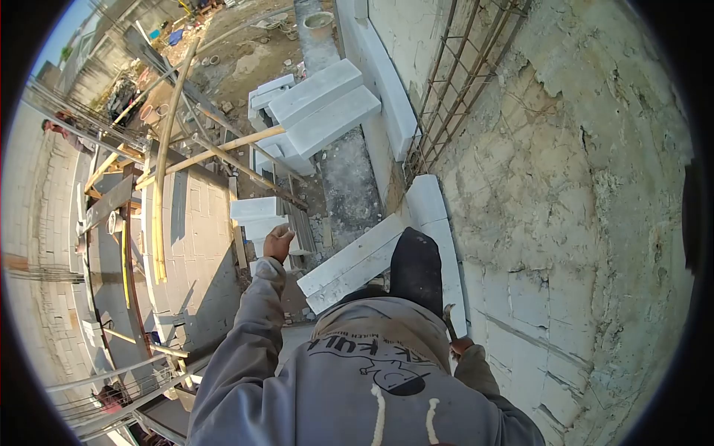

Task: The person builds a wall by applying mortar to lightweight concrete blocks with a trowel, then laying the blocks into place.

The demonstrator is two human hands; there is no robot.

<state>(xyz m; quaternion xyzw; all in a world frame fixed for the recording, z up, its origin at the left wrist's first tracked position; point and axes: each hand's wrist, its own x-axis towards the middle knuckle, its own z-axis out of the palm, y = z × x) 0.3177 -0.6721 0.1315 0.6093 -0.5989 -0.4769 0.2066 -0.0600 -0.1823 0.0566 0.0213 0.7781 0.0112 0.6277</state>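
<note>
My left hand (279,243) is raised out in front with its fingers curled together. Whether anything small is in them cannot be made out. Beyond it lie stacked white blocks (256,209). Low at my right side, my right hand (462,346) is closed around what looks like a hammer (449,318), its curved metal end pointing up and its grip hidden. Two long white blocks (349,260) lie side by side across the front of my legs. Along the wall, a row of white blocks (430,204) runs past my dark-clothed knee (416,271).
A rough plastered wall (550,171) rises at my right, with a rusty rebar cage (465,70) against it. More white blocks (327,100) are piled ahead. Bamboo poles (167,163) cross at the left above a lower level. A bucket (318,24) stands far ahead.
</note>
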